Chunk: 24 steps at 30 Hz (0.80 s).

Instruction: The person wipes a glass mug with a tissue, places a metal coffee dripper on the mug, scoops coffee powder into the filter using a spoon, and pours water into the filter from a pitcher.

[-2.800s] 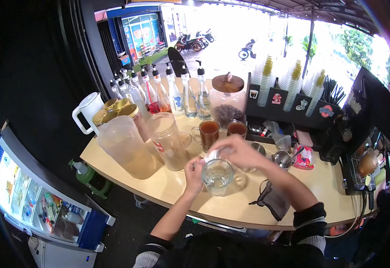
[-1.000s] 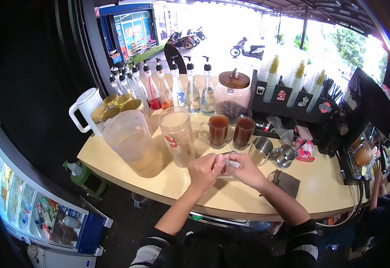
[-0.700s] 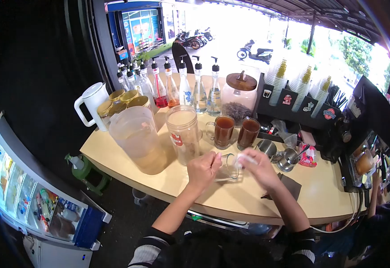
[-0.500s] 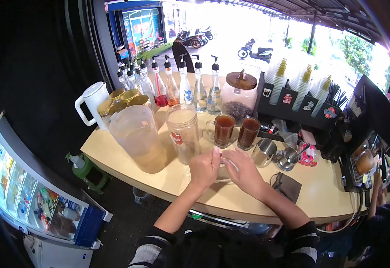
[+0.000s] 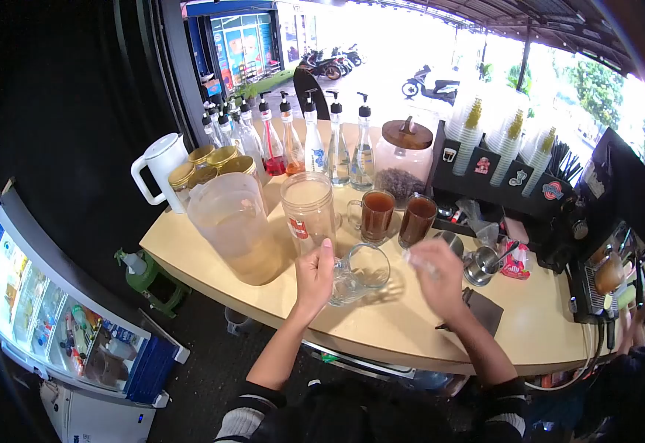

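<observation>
My left hand [image 5: 314, 282] is closed round the handle of a clear glass mug [image 5: 369, 267], which is tilted with its mouth toward the right. My right hand [image 5: 440, 275] is blurred, fingers drawn together, with a small whitish thing at their tips that I cannot make out. Behind the hands stand two glass mugs of brown drink, a left one [image 5: 376, 216] and a right one [image 5: 416, 221]. A tall clear jar [image 5: 308, 207] with a red label rises just beyond my left hand. Left of it is a large translucent pitcher [image 5: 230, 229] of pale brown liquid.
Pump bottles [image 5: 315, 144] line the counter's back, beside a lidded jar [image 5: 404, 162] and a black cup holder [image 5: 485, 166]. A steel cup [image 5: 479, 267], a pink packet [image 5: 515, 260] and a dark pouch [image 5: 480, 313] lie to the right. Another person's arm [image 5: 636, 325] shows at far right.
My hands were together over the glass mug; now they are apart. My right hand has moved right, and the mug has come into plain view in my left hand.
</observation>
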Each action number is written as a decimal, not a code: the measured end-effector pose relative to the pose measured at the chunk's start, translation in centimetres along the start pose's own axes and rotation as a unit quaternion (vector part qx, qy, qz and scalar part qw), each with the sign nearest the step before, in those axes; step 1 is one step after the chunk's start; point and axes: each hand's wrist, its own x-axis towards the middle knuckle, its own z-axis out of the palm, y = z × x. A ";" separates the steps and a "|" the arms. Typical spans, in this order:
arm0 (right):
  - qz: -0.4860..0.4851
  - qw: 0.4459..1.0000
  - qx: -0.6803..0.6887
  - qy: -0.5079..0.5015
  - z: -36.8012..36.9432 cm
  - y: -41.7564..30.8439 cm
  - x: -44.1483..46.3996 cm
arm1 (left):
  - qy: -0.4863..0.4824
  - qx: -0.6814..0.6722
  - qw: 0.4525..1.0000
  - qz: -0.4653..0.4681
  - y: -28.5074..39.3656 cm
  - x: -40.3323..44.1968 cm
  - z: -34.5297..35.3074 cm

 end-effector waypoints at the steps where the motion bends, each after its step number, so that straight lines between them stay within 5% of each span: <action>1: 0.126 0.985 0.113 0.039 -0.1 0.2 1.3 | -0.010 -0.014 1.000 0.007 0.0 -0.2 0.2; 3: 0.136 0.981 0.138 0.010 1.5 1.5 2.4 | -0.011 -0.040 0.999 0.004 0.0 -0.6 1.3; 4: 0.270 0.896 0.344 -0.080 2.6 1.3 2.8 | -0.010 -0.067 0.998 0.003 0.1 -0.8 2.0; 5: 0.381 0.743 0.525 -0.166 3.5 1.2 3.0 | -0.011 -0.066 0.998 0.004 0.1 -0.8 2.4; 6: 0.392 0.698 0.581 -0.145 4.1 1.0 2.7 | 0.024 -0.117 0.992 -0.039 0.3 -0.8 2.7; 11: 0.368 0.731 0.574 -0.008 5.6 -0.1 0.2 | 0.071 -0.202 0.973 -0.084 -1.6 -0.1 2.1; 13: 0.280 0.873 0.393 0.071 6.0 -0.4 -0.5 | 0.091 -0.223 0.966 -0.097 -2.4 0.3 2.5; 19: 0.138 0.933 0.240 0.231 7.2 -1.2 -1.6 | 0.117 -0.240 0.948 -0.175 -4.1 -0.2 3.7; 24: -0.046 0.977 0.032 0.207 6.1 -0.4 -1.5 | 0.086 -0.267 0.928 -0.245 -3.9 -0.7 4.0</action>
